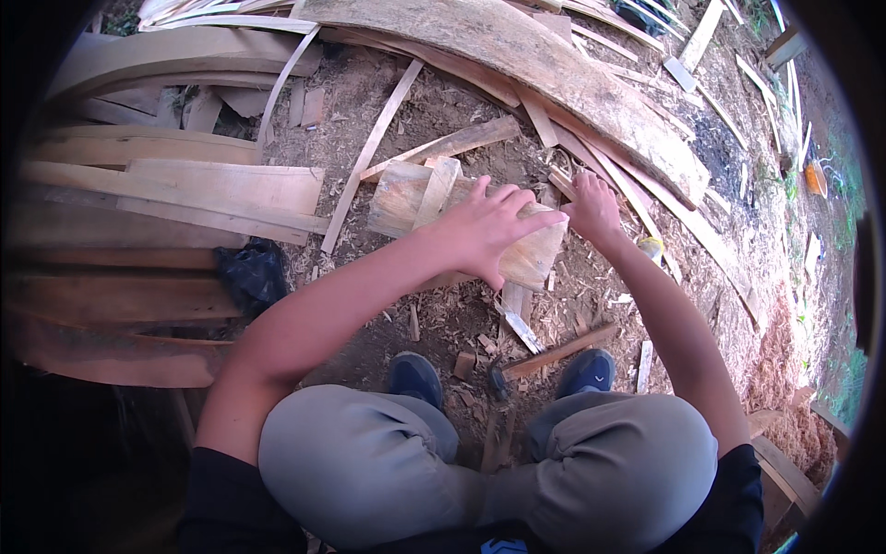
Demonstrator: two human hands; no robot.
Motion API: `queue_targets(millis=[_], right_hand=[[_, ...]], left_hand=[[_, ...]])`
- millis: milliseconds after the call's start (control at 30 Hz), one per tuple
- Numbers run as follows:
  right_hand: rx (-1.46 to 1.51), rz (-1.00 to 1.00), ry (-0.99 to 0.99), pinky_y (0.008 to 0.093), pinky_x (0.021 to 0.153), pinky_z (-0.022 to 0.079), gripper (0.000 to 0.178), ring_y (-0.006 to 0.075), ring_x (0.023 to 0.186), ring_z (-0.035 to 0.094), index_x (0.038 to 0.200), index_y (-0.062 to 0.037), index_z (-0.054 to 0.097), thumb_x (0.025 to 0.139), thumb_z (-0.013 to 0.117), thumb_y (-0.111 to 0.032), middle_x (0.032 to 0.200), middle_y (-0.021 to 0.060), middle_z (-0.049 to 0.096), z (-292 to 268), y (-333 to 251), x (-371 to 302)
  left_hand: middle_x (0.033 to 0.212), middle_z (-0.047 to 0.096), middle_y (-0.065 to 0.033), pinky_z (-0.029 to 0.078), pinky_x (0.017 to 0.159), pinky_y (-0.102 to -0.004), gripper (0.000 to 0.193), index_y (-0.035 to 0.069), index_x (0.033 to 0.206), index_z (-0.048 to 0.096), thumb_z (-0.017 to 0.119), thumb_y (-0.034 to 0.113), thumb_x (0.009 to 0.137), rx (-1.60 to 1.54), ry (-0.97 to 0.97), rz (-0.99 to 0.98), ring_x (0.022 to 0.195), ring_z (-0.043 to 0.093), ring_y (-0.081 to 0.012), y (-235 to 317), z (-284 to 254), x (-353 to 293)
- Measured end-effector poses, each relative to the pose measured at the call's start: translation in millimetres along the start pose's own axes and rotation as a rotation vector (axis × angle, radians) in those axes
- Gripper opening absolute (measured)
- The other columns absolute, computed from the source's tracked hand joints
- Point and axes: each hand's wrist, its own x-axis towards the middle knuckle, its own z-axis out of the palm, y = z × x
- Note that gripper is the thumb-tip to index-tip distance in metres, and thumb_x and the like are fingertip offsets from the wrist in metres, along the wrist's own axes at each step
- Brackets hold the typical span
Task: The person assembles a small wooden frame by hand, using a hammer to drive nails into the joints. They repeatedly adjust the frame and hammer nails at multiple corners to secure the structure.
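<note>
A thick, pale wooden block [535, 254] lies on the ground ahead of my knees, with a short wood strip [437, 189] across its left part. My left hand [494, 226] is over the block, palm down and fingers spread, holding nothing. Just right of the block, my right hand [595, 210] has its fingers bent inward. The end of a narrow wood piece [559, 181] shows at its fingertips, but the grip itself is partly hidden. Between my shoes lies a hammer [558, 353] with a wooden handle. A flat, pale-bladed tool [521, 330] rests nearer the block.
Long planks [221, 189] are stacked at left, beside a black plastic bag [252, 275]. A wide, rough-edged board [517, 69] curves across the far side. Thin offcuts and shavings litter the dirt. A yellow object [652, 249] lies beyond my right forearm, and an orange container [816, 179] stands far right.
</note>
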Motion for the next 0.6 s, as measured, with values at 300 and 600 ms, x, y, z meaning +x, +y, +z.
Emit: queue_targets(millis=[300,600], right_hand=[[-0.092,-0.085,0.121,0.0507,0.096,0.051,0.036,0.0378,0.110,0.065,0.118,-0.0034,0.060,0.087,0.064,-0.021,0.114,0.0195,0.066,23.7,41.5,0.0],[0.424,0.124,0.120,0.0453,0.082,0.059,0.035,0.0327,0.089,0.072,0.120,-0.0006,0.070,0.088,0.068,-0.015,0.101,0.0199,0.073,18.6,-10.6,-66.4]], left_hand=[[0.150,0.044,-0.0142,0.030,0.120,-0.0566,0.127,0.032,0.162,0.025,0.093,0.031,0.056,-0.012,0.027,-0.004,0.142,0.042,-0.0342,-3.1,6.7,10.6],[0.146,0.049,-0.0099,0.036,0.122,-0.0506,0.125,0.030,0.161,0.026,0.091,0.022,0.054,-0.070,0.178,0.016,0.138,0.047,-0.0331,-14.6,3.1,5.9]])
